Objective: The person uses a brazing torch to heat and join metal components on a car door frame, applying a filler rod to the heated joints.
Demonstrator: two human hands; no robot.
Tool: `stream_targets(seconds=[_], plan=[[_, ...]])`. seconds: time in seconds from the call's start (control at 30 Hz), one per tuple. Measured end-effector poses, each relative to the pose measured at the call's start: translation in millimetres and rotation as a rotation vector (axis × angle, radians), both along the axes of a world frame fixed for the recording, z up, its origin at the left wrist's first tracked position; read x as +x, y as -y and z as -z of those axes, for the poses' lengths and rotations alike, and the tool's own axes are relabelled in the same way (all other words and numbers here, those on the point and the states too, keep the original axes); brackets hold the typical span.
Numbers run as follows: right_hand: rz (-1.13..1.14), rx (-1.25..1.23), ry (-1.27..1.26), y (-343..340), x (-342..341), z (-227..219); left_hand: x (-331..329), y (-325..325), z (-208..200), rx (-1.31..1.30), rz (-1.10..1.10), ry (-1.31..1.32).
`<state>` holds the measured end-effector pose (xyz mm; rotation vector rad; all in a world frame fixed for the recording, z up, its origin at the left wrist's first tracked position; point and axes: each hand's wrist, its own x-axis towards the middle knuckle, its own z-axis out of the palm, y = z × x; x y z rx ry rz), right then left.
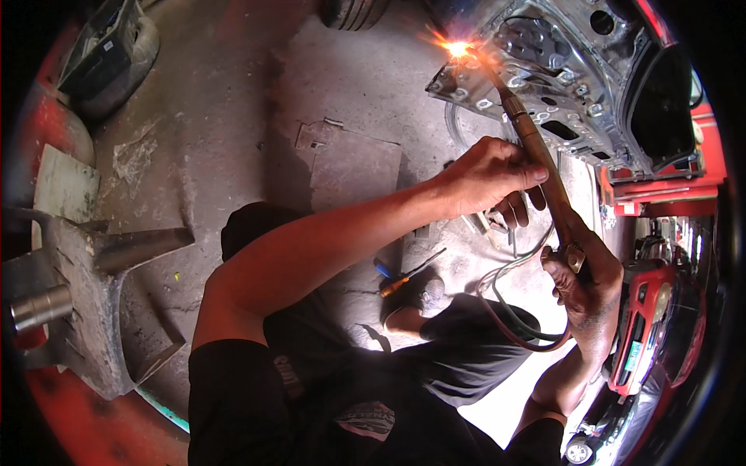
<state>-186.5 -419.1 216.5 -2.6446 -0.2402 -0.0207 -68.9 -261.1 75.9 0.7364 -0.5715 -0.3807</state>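
A long brass-coloured gas torch slants up and away to the left, held in both my hands. My left hand pinches its barrel between thumb and forefinger, the other fingers curled beneath. Farther back, my right hand wraps around the handle, next to a valve knob. At the tip, a bright orange-white flame throws sparks against the corner of a bare metal car door. Glare hides the exact spot where it meets the metal. Reddish and dark hoses loop below my right hand.
Screwdrivers lie on the concrete floor, near a flat sheet. A metal stand rises at the left, below a black crate. A tire is at the far edge; a red car stands at the right.
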Motion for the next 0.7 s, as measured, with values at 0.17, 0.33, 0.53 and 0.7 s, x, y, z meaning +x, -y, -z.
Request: stream_targets(seconds=[0.17,0.33,0.53,0.7], plan=[[-0.06,-0.054,0.028,1.5,2.2,-0.9,-1.9,-6.2,-3.7,0.047,0.013,0.006],[-0.068,-0.04,0.048,-6.6,1.9,-4.9,-3.3,-7.4,-6.2,0.05,0.007,0.008],[-0.072,-0.009,0.089,-7.7,3.5,-1.8,-1.4,-7.2,-4.1,0.059,0.033,-0.007],[-0.001,-0.082,0.022,-9.7,-0.5,-9.6,-1.5,-6.2,-4.0,0.058,0.032,0.005]])
